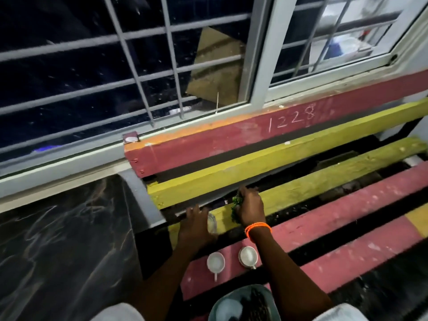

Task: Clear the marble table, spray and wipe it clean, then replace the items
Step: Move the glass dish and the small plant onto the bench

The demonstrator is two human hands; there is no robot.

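Observation:
The dark marble table (58, 239) fills the lower left, and its top shows only streaky reflections. Beside it stands a slatted bench (324, 216) painted red and yellow. My right hand (251, 208), with an orange bead bracelet on the wrist, grips a small bunch of green foliage (236, 209) on a yellow slat. My left hand (196, 225) reaches with spread fingers beside a clear glass (212, 224) on the same slat; whether it grips the glass is unclear. Two white cups (215, 262) (248, 256) sit on a red slat nearer to me.
A grey bowl-like container (222, 306) holding something dark sits at the bottom centre. A barred window (139, 66) with a pale frame runs along the wall behind the bench and table. Dark gaps separate the bench slats. The frame is motion-blurred.

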